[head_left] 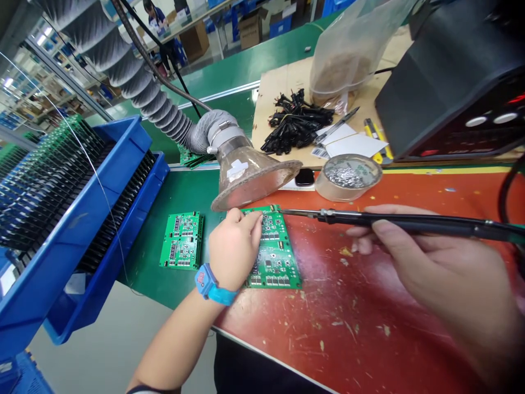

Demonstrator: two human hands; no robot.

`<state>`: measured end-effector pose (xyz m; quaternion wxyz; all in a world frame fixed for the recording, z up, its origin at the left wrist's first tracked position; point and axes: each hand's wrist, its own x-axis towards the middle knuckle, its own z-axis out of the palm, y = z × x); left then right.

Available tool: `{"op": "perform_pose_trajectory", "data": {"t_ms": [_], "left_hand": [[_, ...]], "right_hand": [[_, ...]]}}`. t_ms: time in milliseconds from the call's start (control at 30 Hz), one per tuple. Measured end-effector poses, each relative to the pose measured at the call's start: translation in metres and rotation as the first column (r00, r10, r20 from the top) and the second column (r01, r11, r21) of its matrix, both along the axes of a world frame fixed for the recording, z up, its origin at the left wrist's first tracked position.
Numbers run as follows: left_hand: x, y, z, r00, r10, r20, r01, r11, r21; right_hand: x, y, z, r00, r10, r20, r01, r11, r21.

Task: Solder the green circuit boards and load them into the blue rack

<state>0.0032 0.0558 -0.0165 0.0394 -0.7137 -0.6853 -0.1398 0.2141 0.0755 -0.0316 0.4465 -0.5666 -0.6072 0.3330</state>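
Observation:
My right hand (430, 268) grips a black soldering iron (348, 218), which lies nearly level. Its thin metal tip reaches the upper right edge of a green circuit board (283, 260), close to a small part there. Over the board's left side is my left hand (235, 246), a blue watch on its wrist. Its fingers are pinched at the board's upper part; whatever is between them is hidden or too small to make out. More green circuit boards (180, 241), apparently stacked, lie left of that hand.
A fume extraction hood (254, 175) on a grey hose hangs just beyond the board. Blue trays (118, 180) with upright circuit boards stand at left. Behind are a round tin (348, 178), black cable bundles (293, 123), a plastic bag (344, 60) and a dark box-shaped device (451, 93).

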Motion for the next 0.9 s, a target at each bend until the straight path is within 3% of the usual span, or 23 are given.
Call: {"op": "perform_pose_trajectory", "data": {"t_ms": [233, 433, 600, 900], "left_hand": [[0.003, 0.002, -0.001, 1.0, -0.012, 0.012, 0.011, 1.0, 0.011], [0.003, -0.003, 0.0, 0.999, -0.032, 0.036, 0.031, 0.999, 0.023], [0.005, -0.002, -0.001, 0.999, -0.041, 0.034, 0.04, 0.999, 0.018], [0.009, 0.001, 0.0, 0.999, -0.024, 0.03, 0.025, 1.0, -0.011]], "right_hand": [[-0.001, -0.001, -0.001, 1.0, 0.011, -0.023, -0.01, 0.999, 0.036], [0.004, -0.005, -0.002, 0.998, -0.061, -0.026, 0.062, 0.997, 0.046], [0.006, -0.005, -0.005, 0.998, 0.002, -0.057, -0.001, 1.0, 0.031], [0.006, -0.003, -0.009, 0.996, 0.002, -0.091, 0.0, 1.0, 0.028]]}}
